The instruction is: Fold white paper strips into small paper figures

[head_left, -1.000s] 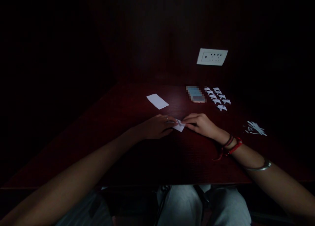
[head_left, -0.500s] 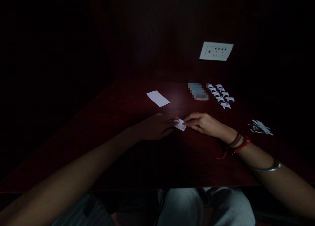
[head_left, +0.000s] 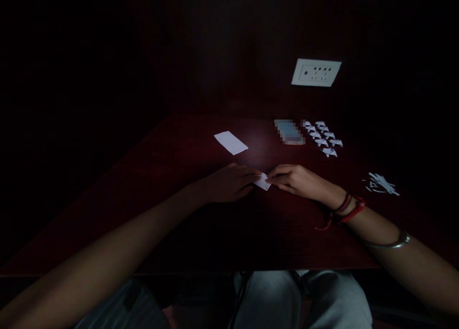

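A small folded piece of white paper [head_left: 263,182] lies on the dark red table between my two hands. My left hand [head_left: 233,183], with a ring on one finger, presses its fingertips on the paper's left part and covers some of it. From the other side, my right hand [head_left: 294,180] pinches the paper's right corner between thumb and fingers. Beyond my hands lies a flat white sheet of paper [head_left: 231,143].
A phone [head_left: 289,132] with a blurred screen lies at the back. Several folded white paper pieces [head_left: 322,135] sit in rows beside it. Thin paper strips [head_left: 383,183] are heaped at the right. A white wall socket [head_left: 316,72] is above the table [head_left: 172,147].
The left fingers have shifted slightly on the folded paper, and its creases look a little different. Both hands stay in the same place. The view has tilted very slightly.
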Available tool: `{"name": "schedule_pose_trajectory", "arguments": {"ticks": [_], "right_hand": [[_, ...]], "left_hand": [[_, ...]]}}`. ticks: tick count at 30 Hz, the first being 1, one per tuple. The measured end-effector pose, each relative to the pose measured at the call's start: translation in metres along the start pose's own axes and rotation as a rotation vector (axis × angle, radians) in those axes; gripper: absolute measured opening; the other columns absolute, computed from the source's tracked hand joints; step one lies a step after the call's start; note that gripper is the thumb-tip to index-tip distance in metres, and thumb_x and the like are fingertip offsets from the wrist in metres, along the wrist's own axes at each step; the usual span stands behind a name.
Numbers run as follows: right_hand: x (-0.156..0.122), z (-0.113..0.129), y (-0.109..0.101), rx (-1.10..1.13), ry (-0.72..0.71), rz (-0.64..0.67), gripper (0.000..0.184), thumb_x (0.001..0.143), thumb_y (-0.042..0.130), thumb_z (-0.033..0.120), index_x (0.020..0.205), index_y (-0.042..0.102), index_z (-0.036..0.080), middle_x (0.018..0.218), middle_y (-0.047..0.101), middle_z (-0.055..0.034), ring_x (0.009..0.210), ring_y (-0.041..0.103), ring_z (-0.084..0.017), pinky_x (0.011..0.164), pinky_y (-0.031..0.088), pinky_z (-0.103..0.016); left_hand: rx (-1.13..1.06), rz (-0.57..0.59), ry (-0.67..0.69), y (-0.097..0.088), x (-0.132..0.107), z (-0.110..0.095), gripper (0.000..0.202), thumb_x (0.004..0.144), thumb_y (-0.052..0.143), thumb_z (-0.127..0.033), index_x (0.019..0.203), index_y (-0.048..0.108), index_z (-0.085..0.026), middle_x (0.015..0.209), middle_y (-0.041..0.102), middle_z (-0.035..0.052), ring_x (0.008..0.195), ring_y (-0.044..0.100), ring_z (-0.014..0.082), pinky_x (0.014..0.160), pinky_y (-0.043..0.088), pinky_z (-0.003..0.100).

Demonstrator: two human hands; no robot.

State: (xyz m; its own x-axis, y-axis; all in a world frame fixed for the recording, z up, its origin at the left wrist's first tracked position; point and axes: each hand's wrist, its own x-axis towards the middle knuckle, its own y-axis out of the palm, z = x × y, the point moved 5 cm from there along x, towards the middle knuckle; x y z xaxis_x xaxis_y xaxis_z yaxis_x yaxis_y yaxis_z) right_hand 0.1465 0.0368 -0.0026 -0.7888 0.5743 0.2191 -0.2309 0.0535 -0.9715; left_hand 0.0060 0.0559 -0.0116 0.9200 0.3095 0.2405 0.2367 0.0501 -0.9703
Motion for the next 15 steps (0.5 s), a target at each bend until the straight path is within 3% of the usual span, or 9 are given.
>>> {"name": "schedule_pose_trajectory", "arguments": {"ticks": [15], "right_hand": [[-0.0025, -0.0023, -0.0024, 0.074, -0.041, 0.020, 0.032, 0.075, 0.046, 0.010, 0.103, 0.058, 0.018, 0.102, 0.053, -0.0068, 0.093, 0.051, -0.015, 0.082, 0.042, -0.030]], "left_hand": [[-0.016, 0.022, -0.047, 0.0066, -0.0007, 0.0037, 0.040, 0.082, 0.038, -0.023, 0.121, 0.034, -0.020, 0.126, 0.038, 0.0035, 0.107, 0.040, 0.0198, 0.085, 0.033, 0.035]]}}
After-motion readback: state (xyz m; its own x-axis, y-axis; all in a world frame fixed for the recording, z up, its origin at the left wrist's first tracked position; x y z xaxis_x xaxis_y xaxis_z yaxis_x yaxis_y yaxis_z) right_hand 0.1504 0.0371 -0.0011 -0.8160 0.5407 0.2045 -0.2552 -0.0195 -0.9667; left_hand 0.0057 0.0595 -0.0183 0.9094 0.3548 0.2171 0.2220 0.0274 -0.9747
